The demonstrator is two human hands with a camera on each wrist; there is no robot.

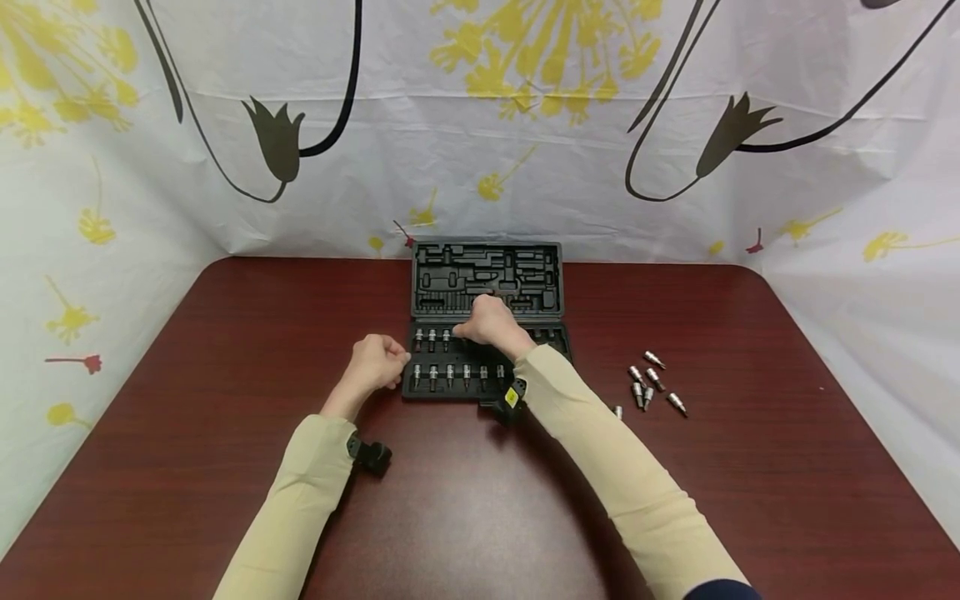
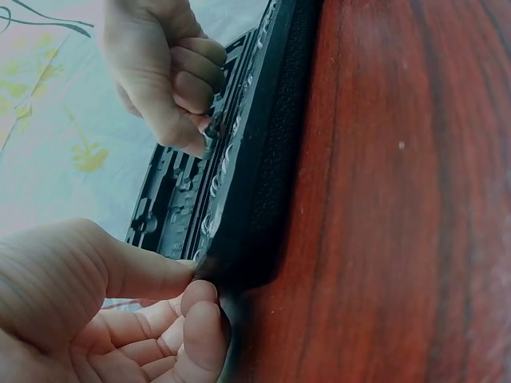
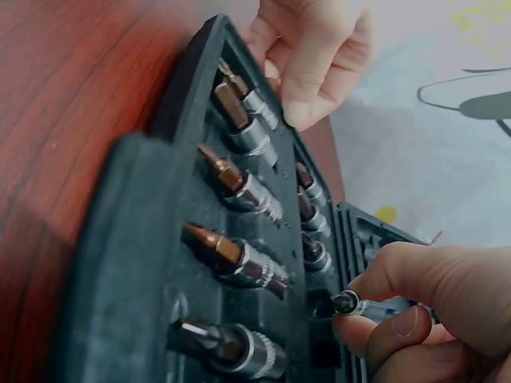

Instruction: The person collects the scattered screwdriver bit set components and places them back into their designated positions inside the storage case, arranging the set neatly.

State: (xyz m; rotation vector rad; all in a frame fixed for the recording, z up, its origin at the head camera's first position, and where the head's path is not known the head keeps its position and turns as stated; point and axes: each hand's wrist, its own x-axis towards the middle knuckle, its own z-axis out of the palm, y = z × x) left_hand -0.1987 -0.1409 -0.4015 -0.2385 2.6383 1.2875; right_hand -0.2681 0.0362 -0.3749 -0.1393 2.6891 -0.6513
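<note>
A black plastic socket case (image 1: 440, 393) lies with its lid (image 1: 420, 287) folded back toward the curtain. My left hand (image 1: 375, 362) pinches the case's left edge between thumb and fingers, seen close in the left wrist view at the corner. Over the upper row of slots, my right hand (image 3: 431, 311) holds a small silver bit socket (image 3: 347, 302) between thumb and fingertips, its tip right at a slot. Beyond it in that row sit several bit sockets (image 3: 315, 254). The front row holds several more bit sockets (image 3: 239, 259), some with copper-coloured tips.
Several loose bit sockets (image 1: 654, 379) lie on the reddish-brown table (image 1: 750, 467) to the right of the case. One more bit socket (image 1: 618, 412) shows partly behind the right sleeve (image 1: 600, 450). A white patterned curtain (image 1: 375, 200) hangs behind the table.
</note>
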